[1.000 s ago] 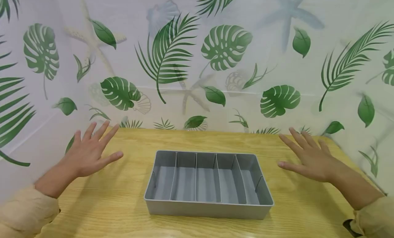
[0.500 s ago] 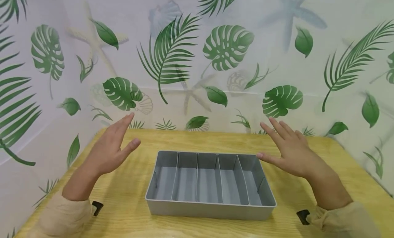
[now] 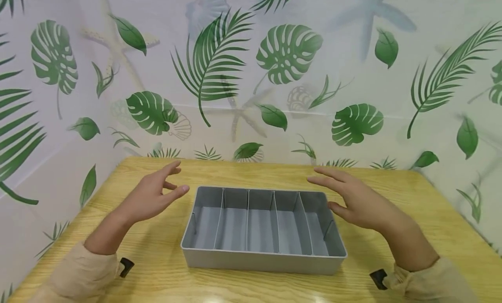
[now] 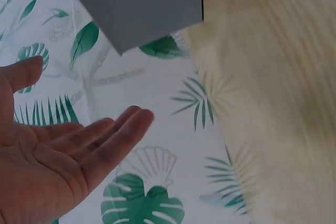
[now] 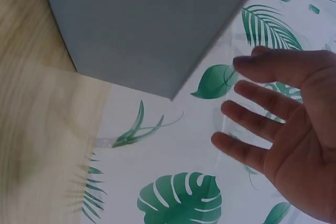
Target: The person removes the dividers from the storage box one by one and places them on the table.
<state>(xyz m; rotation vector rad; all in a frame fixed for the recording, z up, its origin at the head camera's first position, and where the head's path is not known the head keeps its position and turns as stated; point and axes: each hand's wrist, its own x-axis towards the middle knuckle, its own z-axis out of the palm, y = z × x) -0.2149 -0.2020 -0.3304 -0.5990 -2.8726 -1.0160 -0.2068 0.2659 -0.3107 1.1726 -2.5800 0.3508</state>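
A grey plastic organizer tray [image 3: 260,260] with thin dividers and several compartments sits on the wooden table, and nothing lies inside it. To its left, my left hand [image 3: 147,198] hovers above the table with relaxed fingers and the thumb apart. On the other side, my right hand [image 3: 361,203] hangs in the air near the tray's right back corner, fingers extended inward. Both palms face the tray. In the left wrist view the left hand [image 4: 68,156] holds nothing, and the tray's side [image 4: 147,9] is apart from it. The right wrist view shows the right hand [image 5: 294,124] bare too.
The yellow wood-grain table [image 3: 157,272] runs back to a white wall covering [image 3: 290,133] printed with green leaves, shells and starfish. That same covering stands along the left and right sides. Dark clips [image 3: 125,267] show at the sleeve cuffs.
Both hands have moved inward from wide apart toward the tray's two ends. They have turned from palms down to palms facing each other. The tray stays in place; the head view shifts slightly.
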